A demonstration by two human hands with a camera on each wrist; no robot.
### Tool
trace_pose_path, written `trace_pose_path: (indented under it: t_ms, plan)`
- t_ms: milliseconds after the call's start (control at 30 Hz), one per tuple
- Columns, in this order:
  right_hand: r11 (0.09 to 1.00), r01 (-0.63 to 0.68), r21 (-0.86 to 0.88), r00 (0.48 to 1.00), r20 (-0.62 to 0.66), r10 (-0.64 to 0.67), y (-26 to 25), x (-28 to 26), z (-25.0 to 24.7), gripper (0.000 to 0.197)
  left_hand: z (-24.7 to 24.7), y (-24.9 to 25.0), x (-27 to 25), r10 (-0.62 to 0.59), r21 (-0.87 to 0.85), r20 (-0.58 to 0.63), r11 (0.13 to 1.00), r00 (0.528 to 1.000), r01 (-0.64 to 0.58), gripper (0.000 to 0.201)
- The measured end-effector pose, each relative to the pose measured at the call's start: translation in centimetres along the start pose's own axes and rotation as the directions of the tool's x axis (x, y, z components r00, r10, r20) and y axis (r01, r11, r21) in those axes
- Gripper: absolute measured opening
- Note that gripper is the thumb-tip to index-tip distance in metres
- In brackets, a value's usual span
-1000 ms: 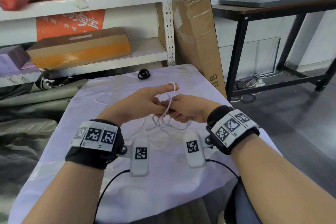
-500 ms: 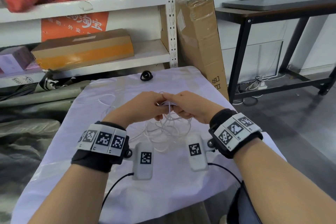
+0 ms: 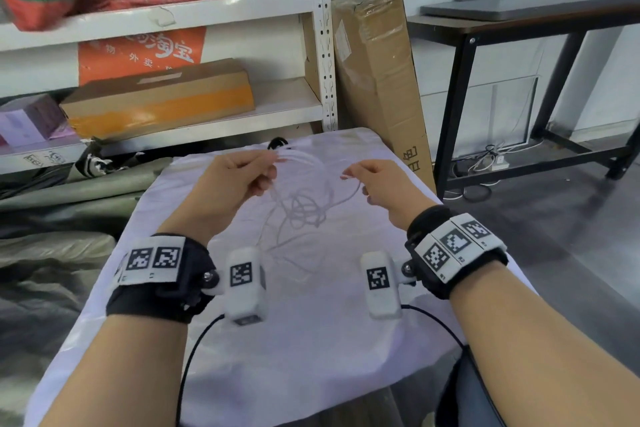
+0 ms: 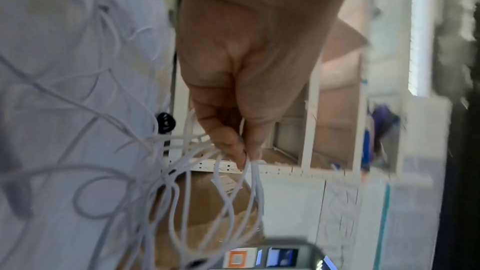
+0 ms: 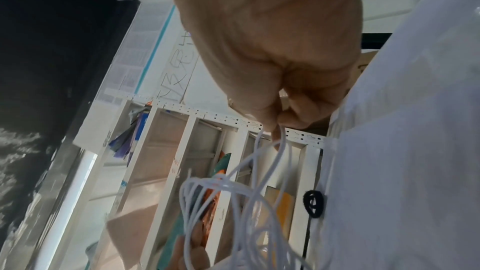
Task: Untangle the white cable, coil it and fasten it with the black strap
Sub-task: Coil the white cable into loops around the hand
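two hands (image 3: pixel 242 177) (image 3: pixel 377 184) stretch the tangled white cable (image 3: pixel 304 204) left to right.

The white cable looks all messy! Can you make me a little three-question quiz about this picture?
1. True or false: the white cable is already neatly coiled.
2. Which hand pinches several strands: A) left hand B) right hand?
3. Fill in: the black strap lies on the table's ____ edge.

Key: 1 false, it hangs in tangled loops between both hands. 2 A; the right pinches fewer. 3 far, with no hand touching it.
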State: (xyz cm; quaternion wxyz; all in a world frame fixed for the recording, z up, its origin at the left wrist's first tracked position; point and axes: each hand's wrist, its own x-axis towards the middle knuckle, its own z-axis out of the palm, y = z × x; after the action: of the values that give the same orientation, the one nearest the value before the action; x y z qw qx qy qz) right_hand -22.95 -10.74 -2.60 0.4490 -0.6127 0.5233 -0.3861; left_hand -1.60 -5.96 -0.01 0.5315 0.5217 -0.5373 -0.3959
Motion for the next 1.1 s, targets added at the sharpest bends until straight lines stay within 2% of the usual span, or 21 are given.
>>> trace_pose_path:
  t_ms: [67, 133, 200, 300, 333, 367, 400, 467, 567, 633, 700, 767, 833, 900, 967, 1033, 1100]
  plan:
    - [0.994, -0.055, 0.093, 0.997, -0.044, 0.059, 0.3, 0.3, -0.4, 0.027, -0.7, 0.0, 0.4, -0.055, -0.283, -0.063, 0.958, 0.996, 0.035, 0.019]
    - [0.979, -0.093, 0.181, 0.987, -0.110, 0.114, 0.5, 0.6, -0.8, 0.026, -1.6, -0.1, 0.9, -0.095, -0.511, -0.077, 0.859, 0.993, 0.042, 0.018]
    - [0.945, -0.122, 0.303, 0.965, -0.185, 0.184, 0.6, 0.7, -1.4, 0.022, -2.7, 0.0, 1.4, -0.128, -0.667, -0.129, 0.745, 0.983, 0.009, 0.019]
    - [0.866, -0.150, 0.476, 0.931, -0.226, 0.286, 1.1, 1.2, -2.0, 0.025, -4.2, -0.2, 2.0, -0.181, -0.767, -0.260, 0.636, 0.948, -0.089, 0.021]
    - [0.868, -0.161, 0.470, 0.932, -0.217, 0.290, 1.2, 1.3, -1.8, 0.027, -4.4, -0.5, 2.1, -0.200, -0.767, -0.287, 0.633, 0.937, -0.100, 0.021]
    - [0.903, -0.182, 0.390, 0.937, -0.208, 0.279, 1.2, 1.2, -1.7, 0.031, -4.5, -0.7, 2.0, -0.212, -0.755, -0.302, 0.649, 0.929, -0.097, 0.020]
    - [0.943, -0.200, 0.268, 0.945, -0.202, 0.258, 1.3, 1.2, -1.5, 0.037, -4.4, -0.9, 2.0, -0.213, -0.729, -0.311, 0.678, 0.926, -0.089, 0.019]
    - [0.989, -0.137, 0.058, 0.961, -0.236, 0.147, 1.3, 1.2, -1.3, 0.046, -3.7, -0.9, 1.6, -0.158, -0.636, -0.315, 0.768, 0.936, -0.084, 0.019]
    - [0.994, 0.109, -0.024, 0.943, -0.313, -0.111, 0.5, 1.2, -0.9, 0.048, -2.2, 0.1, 0.8, 0.003, -0.333, -0.263, 0.938, 0.965, -0.094, 0.019]
    - [0.962, 0.273, 0.003, 0.923, -0.281, -0.261, 0.1, 1.3, -0.4, 0.029, -1.3, 1.1, 0.2, 0.112, -0.021, -0.191, 0.993, 0.975, -0.118, 0.020]
    - [0.936, 0.352, 0.014, 0.906, -0.256, -0.336, -0.4, 1.2, 0.2, 0.021, -0.3, 1.8, -0.3, 0.175, 0.225, -0.081, 0.962, 0.981, -0.153, 0.022]
    - [0.879, 0.476, -0.023, 0.857, -0.215, -0.469, -1.1, 0.7, 0.4, 0.024, 0.5, 2.5, -0.7, 0.182, 0.367, 0.049, 0.911, 0.982, -0.187, 0.019]
    - [0.836, 0.547, -0.036, 0.833, -0.071, -0.548, -2.1, -0.2, 0.5, 0.034, 1.1, 2.7, -1.1, 0.161, 0.497, 0.158, 0.840, 0.974, -0.219, 0.018]
    - [0.856, 0.515, -0.051, 0.854, 0.111, -0.508, -2.7, -1.0, 0.6, 0.037, 1.5, 2.9, -1.2, 0.140, 0.594, 0.236, 0.762, 0.962, -0.257, 0.023]
    - [0.878, 0.474, -0.073, 0.862, 0.241, -0.446, -2.4, -1.4, 0.8, 0.027, 1.7, 2.7, -1.2, 0.151, 0.632, 0.275, 0.716, 0.950, -0.296, 0.026]
    - [0.918, 0.395, -0.031, 0.877, 0.310, -0.367, -2.3, -1.7, 1.0, 0.025, 1.6, 2.6, -1.2, 0.162, 0.635, 0.287, 0.705, 0.944, -0.314, 0.024]
    - [0.966, 0.254, 0.047, 0.887, 0.388, -0.252, -2.2, -1.8, 1.1, 0.031, 1.6, 2.3, -1.1, 0.165, 0.626, 0.297, 0.710, 0.941, -0.322, 0.021]
